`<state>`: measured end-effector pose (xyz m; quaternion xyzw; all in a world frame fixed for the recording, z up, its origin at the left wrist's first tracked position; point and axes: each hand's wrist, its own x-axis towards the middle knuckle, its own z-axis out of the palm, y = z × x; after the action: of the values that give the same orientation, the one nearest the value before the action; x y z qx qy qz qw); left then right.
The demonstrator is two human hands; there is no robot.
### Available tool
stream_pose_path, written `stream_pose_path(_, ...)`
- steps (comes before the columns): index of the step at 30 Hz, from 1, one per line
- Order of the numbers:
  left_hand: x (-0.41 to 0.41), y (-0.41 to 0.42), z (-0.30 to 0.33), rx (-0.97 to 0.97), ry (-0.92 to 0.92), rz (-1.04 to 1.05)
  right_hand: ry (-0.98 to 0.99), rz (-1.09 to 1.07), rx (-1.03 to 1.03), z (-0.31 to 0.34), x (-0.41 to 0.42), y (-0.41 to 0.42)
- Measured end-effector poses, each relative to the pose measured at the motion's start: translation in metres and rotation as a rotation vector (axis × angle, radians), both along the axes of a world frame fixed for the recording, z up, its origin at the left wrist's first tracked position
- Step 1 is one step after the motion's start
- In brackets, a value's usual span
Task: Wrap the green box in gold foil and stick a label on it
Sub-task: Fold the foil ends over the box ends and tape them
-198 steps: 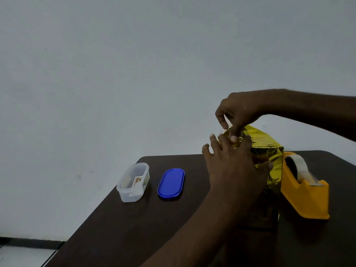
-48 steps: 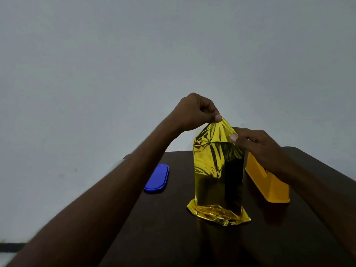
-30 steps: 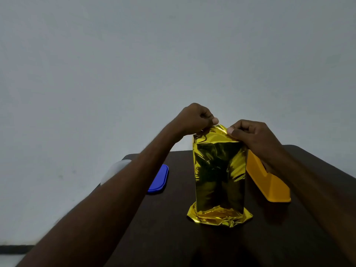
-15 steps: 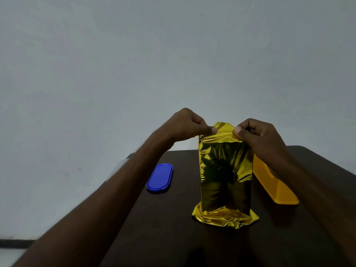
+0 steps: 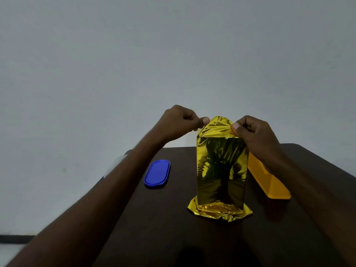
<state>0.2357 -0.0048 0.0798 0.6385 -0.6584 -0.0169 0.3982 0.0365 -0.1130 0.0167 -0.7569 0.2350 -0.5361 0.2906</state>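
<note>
Head view. A dark brown table (image 5: pixel 158 228) fills the lower half of the frame, with a plain grey wall (image 5: pixel 173 54) behind it. The box (image 5: pixel 221 170) stands upright at centre frame, slightly right of the middle, its sides fully covered in gold foil (image 5: pixel 219 128). No green surface shows. Loose foil is crumpled into a skirt around the base and lies on the table.

The left hand (image 5: pixel 181 122) enters from the lower left and sits at the upper left corner of the foil; its fingers are curled in, and thumb and forefinger pinch the foil edge. The right hand (image 5: pixel 254 133) enters from the lower right and sits at the upper right corner, fingers curled, thumb pressed against the foil and clamping it. Between the two hands the foil rises to a creased peak above the box top.

A blue oval lid (image 5: pixel 157 174) lies flat on the table left of the box, apart from it. An orange tape dispenser (image 5: pixel 269 180) stands just right of the box, partly hidden by the right forearm. A pale object (image 5: pixel 115 164) shows at the table's left edge behind the left forearm; cannot tell what it is
</note>
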Motion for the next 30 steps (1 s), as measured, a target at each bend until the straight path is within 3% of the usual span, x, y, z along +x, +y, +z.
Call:
stream_pose_path(9,0.010,0.014,-0.001,0.156,0.085,-0.105,0.003,0.004,-0.004,-0.001,0.004,0.002)
stream_pose_path(13,0.010,0.008,-0.001,0.191,0.020,-0.092,0.014,0.020,-0.020,-0.001,0.003,0.003)
stream_pose_path(19,0.010,0.003,-0.006,0.151,0.007,-0.124,0.010,0.012,-0.022,-0.001,0.002,0.001)
stream_pose_path(30,-0.003,-0.007,0.006,0.121,0.182,-0.070,0.038,0.057,-0.001,0.006,0.004,0.006)
